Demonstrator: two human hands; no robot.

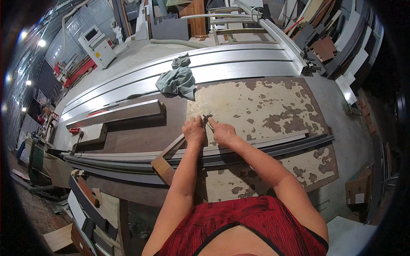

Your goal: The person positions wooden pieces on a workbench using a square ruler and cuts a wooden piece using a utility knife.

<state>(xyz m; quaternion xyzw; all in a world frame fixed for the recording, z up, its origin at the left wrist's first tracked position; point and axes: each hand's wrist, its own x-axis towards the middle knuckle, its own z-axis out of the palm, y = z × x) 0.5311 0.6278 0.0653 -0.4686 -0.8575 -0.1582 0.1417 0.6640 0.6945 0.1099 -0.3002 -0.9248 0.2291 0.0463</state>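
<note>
My left hand (194,129) is closed, its fingers curled down over the bench, and what lies under them is mostly hidden. Close beside it, my right hand (224,131) pinches a thin, pencil-like tool (209,122), which points toward the left fingertips. Small dark, narrow ends cross just beyond both hands; their kind is unclear. An angled wooden piece, like a carpenter's square (163,169), reaches from near my left forearm up toward the left hand. Both forearms pass over long pale and dark strips (273,150) lying across the bench.
The worn, peeling board (222,96) covers the bench's right part. A grey-green cloth (177,81) lies on the silver sliding table (239,64). At left are a metal-faced bar (124,112) and red-handled pliers (74,130). Offcuts (92,205) stand at lower left, a cardboard box (358,191) at right.
</note>
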